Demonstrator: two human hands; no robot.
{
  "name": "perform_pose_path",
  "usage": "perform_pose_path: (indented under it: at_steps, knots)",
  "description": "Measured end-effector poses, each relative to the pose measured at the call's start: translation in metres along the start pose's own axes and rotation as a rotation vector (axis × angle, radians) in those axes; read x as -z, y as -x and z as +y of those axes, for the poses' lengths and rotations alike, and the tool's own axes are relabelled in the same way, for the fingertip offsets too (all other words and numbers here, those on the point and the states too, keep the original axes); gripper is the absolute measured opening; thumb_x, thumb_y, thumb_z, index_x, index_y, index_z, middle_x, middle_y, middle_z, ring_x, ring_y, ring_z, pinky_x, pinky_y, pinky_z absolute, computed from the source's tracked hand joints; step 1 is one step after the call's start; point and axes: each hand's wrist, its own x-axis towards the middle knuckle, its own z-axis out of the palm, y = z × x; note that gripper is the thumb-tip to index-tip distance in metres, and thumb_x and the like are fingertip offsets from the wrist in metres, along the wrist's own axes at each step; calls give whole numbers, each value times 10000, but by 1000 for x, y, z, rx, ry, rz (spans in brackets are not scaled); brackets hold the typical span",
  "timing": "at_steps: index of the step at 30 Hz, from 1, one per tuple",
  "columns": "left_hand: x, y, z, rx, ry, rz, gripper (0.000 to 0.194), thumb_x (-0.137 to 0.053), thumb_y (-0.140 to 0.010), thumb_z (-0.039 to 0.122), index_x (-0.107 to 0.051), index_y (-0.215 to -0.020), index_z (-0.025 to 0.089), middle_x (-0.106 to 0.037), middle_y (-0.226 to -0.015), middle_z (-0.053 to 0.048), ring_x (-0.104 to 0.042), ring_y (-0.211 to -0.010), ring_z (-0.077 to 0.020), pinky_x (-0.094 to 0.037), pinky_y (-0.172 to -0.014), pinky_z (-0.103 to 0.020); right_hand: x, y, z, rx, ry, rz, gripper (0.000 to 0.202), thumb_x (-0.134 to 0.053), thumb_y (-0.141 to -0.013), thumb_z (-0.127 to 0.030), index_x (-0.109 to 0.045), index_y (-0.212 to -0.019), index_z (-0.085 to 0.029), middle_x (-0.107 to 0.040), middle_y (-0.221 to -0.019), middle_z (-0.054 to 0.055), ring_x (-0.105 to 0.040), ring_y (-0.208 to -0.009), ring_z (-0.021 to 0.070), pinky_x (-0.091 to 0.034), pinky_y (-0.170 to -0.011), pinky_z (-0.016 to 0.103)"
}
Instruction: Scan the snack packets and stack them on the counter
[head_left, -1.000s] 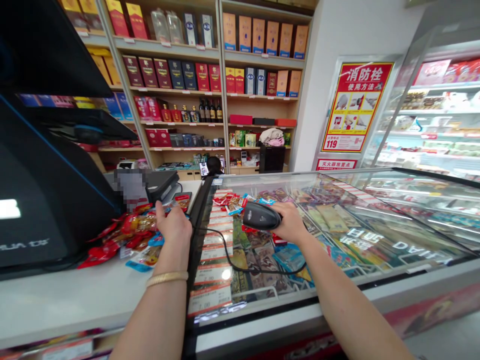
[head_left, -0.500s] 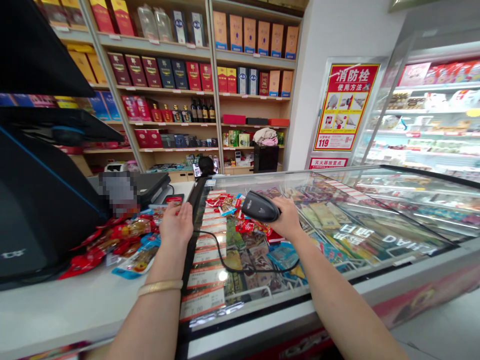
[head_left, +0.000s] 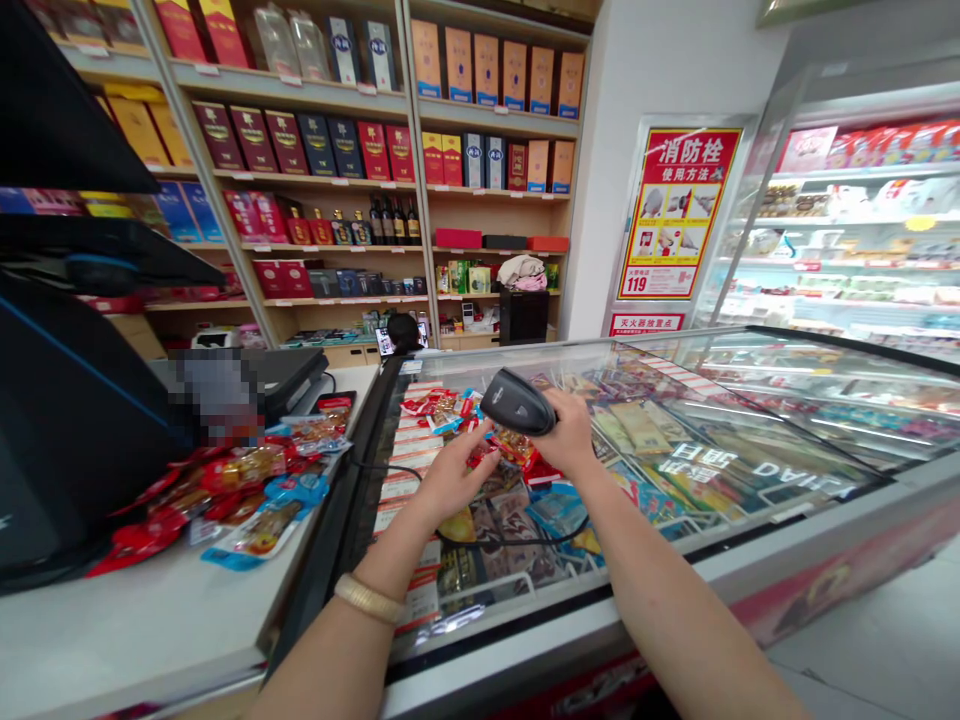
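My right hand [head_left: 568, 432] is wrapped round the handle of a black barcode scanner [head_left: 517, 402], held above the glass top of a chest freezer [head_left: 480, 625]. Beneath the scanner lie several red and blue snack packets [head_left: 442, 408] on the glass. My left hand [head_left: 459, 470] reaches over the glass with its fingers apart, close to those packets and just below the scanner head; whether the fingertips touch a packet I cannot tell. The scanner's cable [head_left: 517, 543] loops across the glass. A second heap of red and blue snack packets [head_left: 247, 478] lies on the white counter at left.
A black checkout terminal [head_left: 82, 400] stands on the white counter [head_left: 150, 640]. Behind the freezer, shelves [head_left: 315, 180] carry boxes and bottles. A person's head [head_left: 403, 333] shows beyond the freezer. At right is a lit display fridge [head_left: 862, 250].
My left hand has moved right, from beside the counter heap to the packets on the freezer glass. The scanner stays in my right hand. The view has shifted slightly.
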Motion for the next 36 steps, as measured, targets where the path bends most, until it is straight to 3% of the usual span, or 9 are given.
perform_pose_path:
  at_steps: [4, 7, 12, 16, 22, 28, 36]
  knots:
    - [-5, 2, 6, -39, -103, -68, 444, -577, -842, 380, -667, -1241, 209, -704, -1178, -110, -640, -1085, -258, -470, -978, -400, 0, 0, 0, -2, 2, -17, 156, -688, -708, -320, -655, -812, -209, -687, -800, 48, -631, -788, 228, -404, -729, 326]
    - [-2, 0, 9, 37, -107, -38, 355, -558, -838, 384, -741, -1088, 211, -737, -1099, -93, -676, -997, -249, -494, -917, -374, 0, 0, -1, -12, 21, -20, 140, -683, -689, -306, -651, -786, -210, -670, -761, 42, -618, -760, 224, -390, -699, 320]
    - [10, -5, 9, 269, -13, 269, 285, -602, -759, 444, -747, -756, 198, -716, -680, -34, -641, -608, -194, -487, -617, -294, 0, 0, -2, 13, 11, 7, 138, -665, -676, -299, -650, -779, -209, -658, -743, 33, -614, -736, 220, -378, -689, 317]
    - [22, -8, 3, 351, 208, 506, 218, -670, -649, 389, -690, -711, 180, -696, -700, -21, -605, -576, -150, -456, -576, -254, -1, 0, -1, 14, 17, 43, 147, -671, -681, -311, -653, -789, -213, -658, -747, 31, -613, -732, 221, -369, -690, 316]
    - [28, -11, -5, 421, 489, 650, 289, -718, -550, 364, -665, -740, 153, -653, -703, -23, -564, -547, -127, -438, -511, -238, -2, 1, 1, 6, 45, 32, 138, -673, -685, -313, -647, -781, -217, -642, -733, 22, -590, -712, 208, -367, -680, 303]
    - [32, -13, -2, 449, 641, 685, 267, -744, -526, 280, -647, -738, 150, -649, -719, -12, -576, -588, -121, -468, -538, -233, -1, 1, 1, -8, 33, -3, 128, -667, -698, -320, -638, -764, -214, -649, -755, 25, -593, -731, 205, -366, -691, 301]
    - [45, -14, 6, 595, 1155, 614, 144, -561, -683, 11, -618, -732, 135, -631, -654, -13, -564, -517, -95, -423, -481, -186, -1, 0, -1, -9, 22, -28, 122, -673, -690, -318, -636, -743, -214, -661, -744, 32, -601, -720, 215, -377, -687, 310]
